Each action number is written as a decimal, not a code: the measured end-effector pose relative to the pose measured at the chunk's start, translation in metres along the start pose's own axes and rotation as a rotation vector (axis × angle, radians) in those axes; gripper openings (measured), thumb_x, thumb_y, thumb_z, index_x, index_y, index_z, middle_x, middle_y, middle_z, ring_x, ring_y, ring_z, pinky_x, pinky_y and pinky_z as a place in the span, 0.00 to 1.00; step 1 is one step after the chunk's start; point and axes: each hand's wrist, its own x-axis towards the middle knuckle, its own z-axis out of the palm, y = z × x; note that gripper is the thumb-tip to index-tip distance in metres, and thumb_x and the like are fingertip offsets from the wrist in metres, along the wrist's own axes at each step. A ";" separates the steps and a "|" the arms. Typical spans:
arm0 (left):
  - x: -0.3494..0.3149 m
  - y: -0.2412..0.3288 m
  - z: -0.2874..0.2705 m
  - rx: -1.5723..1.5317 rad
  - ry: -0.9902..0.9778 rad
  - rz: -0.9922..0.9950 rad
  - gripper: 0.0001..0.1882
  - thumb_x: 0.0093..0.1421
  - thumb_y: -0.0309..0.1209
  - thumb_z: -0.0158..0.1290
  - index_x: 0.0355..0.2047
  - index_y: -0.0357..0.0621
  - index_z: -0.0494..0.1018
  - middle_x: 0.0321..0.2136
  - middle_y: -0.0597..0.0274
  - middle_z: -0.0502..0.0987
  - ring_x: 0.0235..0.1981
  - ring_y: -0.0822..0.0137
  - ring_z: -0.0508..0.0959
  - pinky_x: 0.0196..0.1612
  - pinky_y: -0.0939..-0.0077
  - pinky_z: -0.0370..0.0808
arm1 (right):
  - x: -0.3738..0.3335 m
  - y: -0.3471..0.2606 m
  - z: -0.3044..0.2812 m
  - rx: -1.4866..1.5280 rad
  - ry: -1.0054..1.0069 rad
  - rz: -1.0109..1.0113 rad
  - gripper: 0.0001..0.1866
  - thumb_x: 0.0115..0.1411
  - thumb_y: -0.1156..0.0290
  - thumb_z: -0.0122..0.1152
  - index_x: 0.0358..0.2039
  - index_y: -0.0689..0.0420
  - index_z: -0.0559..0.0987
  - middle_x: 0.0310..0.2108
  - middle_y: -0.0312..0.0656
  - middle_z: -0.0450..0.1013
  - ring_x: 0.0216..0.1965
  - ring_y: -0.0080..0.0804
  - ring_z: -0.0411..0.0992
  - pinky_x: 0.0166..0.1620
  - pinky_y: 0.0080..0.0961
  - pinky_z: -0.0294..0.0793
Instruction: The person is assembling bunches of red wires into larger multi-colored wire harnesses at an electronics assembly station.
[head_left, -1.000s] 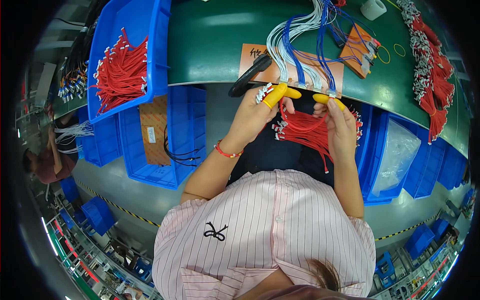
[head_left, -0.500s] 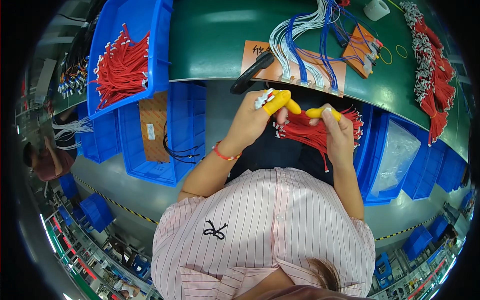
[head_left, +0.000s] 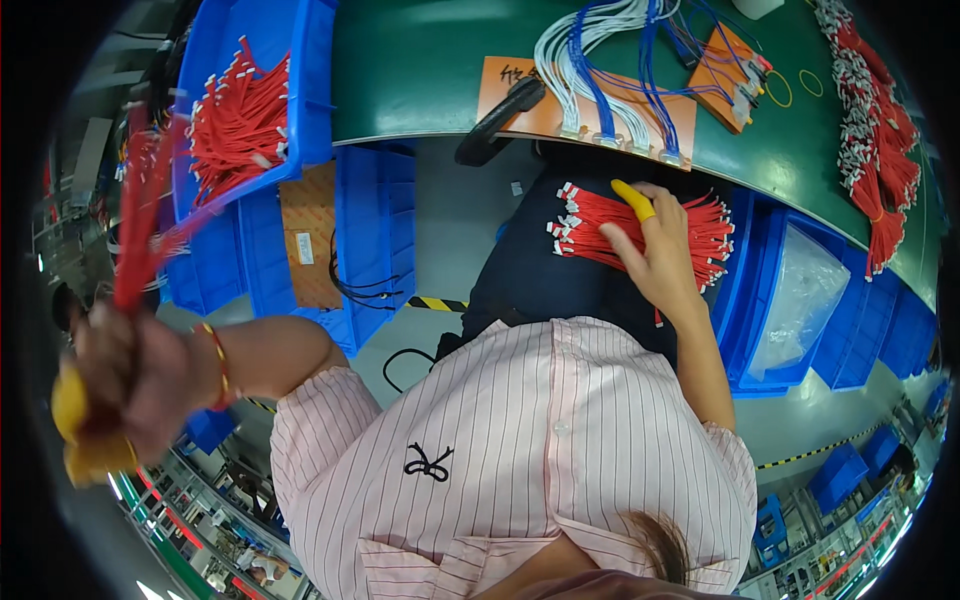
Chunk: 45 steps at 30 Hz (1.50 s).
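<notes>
At the far left my left hand [head_left: 135, 385], blurred by motion and wearing yellow finger cots, is closed around a small bunch of red cables [head_left: 145, 215] that points upward. On my lap lies a pile of short red cables [head_left: 590, 222] with white connectors at their ends. My right hand [head_left: 660, 255] rests over this pile, thumb apart and fingers stretched out, a yellow finger cot [head_left: 632, 200] on one finger. Beyond my left hand a blue bin [head_left: 312, 70] holds many more red cables [head_left: 240, 135].
The green bench [head_left: 420, 90] carries an orange board [head_left: 505, 105] with white and blue wires [head_left: 590, 70], a black handle-like piece [head_left: 500, 120], and red cable bundles [head_left: 875, 150] at right. Blue bins [head_left: 375, 240] stand below the bench on both sides, one holding clear plastic [head_left: 795, 310].
My left hand has swung from the middle to the far left with red cables in it. My right hand has come down onto the pile on my lap, its fingers now spread.
</notes>
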 end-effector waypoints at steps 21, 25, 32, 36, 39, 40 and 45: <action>-0.089 -0.064 0.079 0.279 -0.609 -0.357 0.13 0.65 0.29 0.49 0.45 0.34 0.76 0.34 0.58 0.79 0.34 0.69 0.77 0.42 0.77 0.72 | 0.016 0.009 0.016 0.647 0.135 0.291 0.07 0.60 0.74 0.59 0.37 0.62 0.77 0.37 0.43 0.75 0.41 0.30 0.72 0.49 0.26 0.68; -0.168 -0.032 0.105 -0.004 -1.056 -0.623 0.10 0.61 0.26 0.53 0.41 0.34 0.77 0.29 0.62 0.76 0.27 0.73 0.75 0.31 0.80 0.72 | 0.014 -0.003 0.013 0.873 0.175 0.258 0.09 0.64 0.74 0.56 0.42 0.64 0.72 0.35 0.41 0.75 0.37 0.26 0.72 0.46 0.23 0.70; -0.264 -0.034 0.155 -0.531 -0.629 -1.206 0.12 0.66 0.29 0.48 0.45 0.36 0.74 0.36 0.62 0.72 0.27 0.77 0.71 0.27 0.86 0.68 | 0.017 -0.032 -0.006 0.602 0.112 0.015 0.10 0.61 0.77 0.58 0.44 0.63 0.74 0.34 0.42 0.75 0.34 0.25 0.75 0.40 0.20 0.74; -0.254 -0.039 0.159 -0.677 -0.436 -1.482 0.14 0.68 0.33 0.44 0.41 0.34 0.74 0.28 0.62 0.74 0.21 0.79 0.70 0.20 0.88 0.63 | 0.008 -0.010 -0.033 0.537 -0.117 0.197 0.13 0.62 0.75 0.58 0.48 0.59 0.76 0.32 0.40 0.76 0.34 0.23 0.75 0.39 0.18 0.74; -0.257 -0.047 0.158 -0.660 -0.464 -1.470 0.15 0.68 0.35 0.44 0.39 0.34 0.74 0.21 0.66 0.71 0.16 0.82 0.65 0.18 0.90 0.58 | -0.004 0.017 -0.048 0.560 -0.145 0.336 0.12 0.61 0.75 0.60 0.45 0.63 0.77 0.30 0.37 0.76 0.32 0.21 0.73 0.36 0.18 0.73; -0.258 -0.049 0.158 -0.657 -0.476 -1.462 0.15 0.69 0.35 0.44 0.39 0.34 0.74 0.21 0.66 0.71 0.15 0.82 0.64 0.18 0.90 0.58 | -0.008 0.025 -0.051 0.680 -0.116 0.392 0.11 0.60 0.76 0.60 0.44 0.63 0.77 0.30 0.38 0.76 0.31 0.21 0.73 0.36 0.19 0.73; -0.259 -0.047 0.162 -0.602 -0.463 -1.398 0.16 0.69 0.35 0.43 0.39 0.34 0.74 0.20 0.67 0.69 0.15 0.84 0.61 0.18 0.90 0.57 | -0.025 0.047 -0.047 1.295 0.060 0.481 0.10 0.61 0.76 0.58 0.43 0.65 0.77 0.28 0.41 0.75 0.26 0.25 0.72 0.33 0.21 0.74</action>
